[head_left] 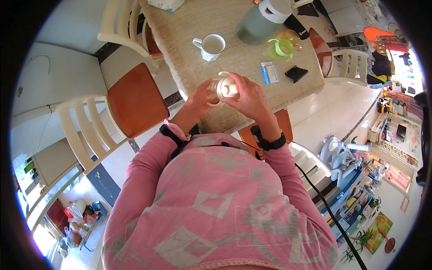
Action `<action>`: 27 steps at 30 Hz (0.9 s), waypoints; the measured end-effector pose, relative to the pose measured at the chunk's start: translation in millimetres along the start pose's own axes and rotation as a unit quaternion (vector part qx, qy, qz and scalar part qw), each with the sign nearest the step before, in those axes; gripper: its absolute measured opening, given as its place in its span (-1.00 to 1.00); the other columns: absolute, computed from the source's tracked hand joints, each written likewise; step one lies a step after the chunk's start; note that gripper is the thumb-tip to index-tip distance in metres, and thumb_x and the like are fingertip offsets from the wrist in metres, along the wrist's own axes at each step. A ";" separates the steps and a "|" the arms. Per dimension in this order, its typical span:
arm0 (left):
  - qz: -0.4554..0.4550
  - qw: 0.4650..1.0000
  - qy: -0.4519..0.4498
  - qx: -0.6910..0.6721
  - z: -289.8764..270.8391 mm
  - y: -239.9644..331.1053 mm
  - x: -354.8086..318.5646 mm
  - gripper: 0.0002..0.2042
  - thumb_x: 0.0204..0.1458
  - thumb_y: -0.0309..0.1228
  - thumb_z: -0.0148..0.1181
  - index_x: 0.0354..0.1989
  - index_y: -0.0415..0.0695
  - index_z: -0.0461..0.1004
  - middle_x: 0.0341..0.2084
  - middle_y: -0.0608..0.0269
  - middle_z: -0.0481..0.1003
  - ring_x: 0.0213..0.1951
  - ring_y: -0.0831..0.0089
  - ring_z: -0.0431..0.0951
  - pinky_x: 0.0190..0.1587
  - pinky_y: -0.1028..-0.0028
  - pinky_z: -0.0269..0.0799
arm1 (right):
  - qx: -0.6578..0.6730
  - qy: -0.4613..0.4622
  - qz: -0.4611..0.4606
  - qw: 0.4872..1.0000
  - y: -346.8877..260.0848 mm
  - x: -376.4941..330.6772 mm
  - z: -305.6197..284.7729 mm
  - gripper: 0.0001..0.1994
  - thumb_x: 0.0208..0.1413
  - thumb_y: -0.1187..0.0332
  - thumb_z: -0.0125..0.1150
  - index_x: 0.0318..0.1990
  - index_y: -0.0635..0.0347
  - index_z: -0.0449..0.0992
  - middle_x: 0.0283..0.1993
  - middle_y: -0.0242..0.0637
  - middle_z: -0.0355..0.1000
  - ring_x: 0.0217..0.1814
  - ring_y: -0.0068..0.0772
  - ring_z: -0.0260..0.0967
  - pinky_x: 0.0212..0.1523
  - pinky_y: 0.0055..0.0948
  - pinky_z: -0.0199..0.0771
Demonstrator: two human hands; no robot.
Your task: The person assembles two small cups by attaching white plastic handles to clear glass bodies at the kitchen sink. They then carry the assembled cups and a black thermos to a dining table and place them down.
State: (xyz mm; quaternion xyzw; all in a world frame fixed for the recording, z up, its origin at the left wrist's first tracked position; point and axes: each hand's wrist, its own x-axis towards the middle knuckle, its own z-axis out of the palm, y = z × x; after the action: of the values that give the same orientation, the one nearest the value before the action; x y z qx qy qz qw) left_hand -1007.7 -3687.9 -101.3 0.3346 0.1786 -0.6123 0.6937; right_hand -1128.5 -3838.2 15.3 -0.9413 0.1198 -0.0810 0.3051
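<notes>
Over the near edge of the table (189,42), both my hands are on a clear sippy cup with a cream lid (228,88) and curved side handles. My left hand (199,100) is wrapped round the see-through body from the left. The fingers of my right hand (250,96) close over the lid from the right. Past my hands stands a white mug (213,44) with a dark rim, its handle pointing left. To the right are a green-lidded sippy cup (281,48), a small blue and white box (270,73) and a black wallet-like item (296,74).
A large grey-green jug (258,24) with a white top stands at the back of the table. An amber glass cup (291,38) is beside it. Chairs with brown seats (137,100) surround the table. A black cable (328,209) runs along my right side.
</notes>
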 end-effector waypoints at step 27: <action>0.032 0.999 -0.008 0.003 14.6 7.2 -10.6 -0.53 0.16 -0.07 0.20 0.10 -0.10 0.33 -0.14 0.03 0.51 -0.24 0.11 0.57 -0.32 0.21 0.55 | -0.019 0.056 0.008 0.998 -2.6 4.1 3.4 -0.40 -0.09 0.12 0.46 0.07 0.21 0.40 0.02 -0.02 0.45 -0.14 0.05 0.52 -0.24 -0.14 0.55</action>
State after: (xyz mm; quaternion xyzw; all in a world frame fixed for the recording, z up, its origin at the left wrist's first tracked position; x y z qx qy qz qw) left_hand -1005.1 -3689.9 -82.1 0.3375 0.1597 -0.5930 0.7134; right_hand -1123.3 -3835.4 14.4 -0.9399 0.1460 -0.1289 0.2803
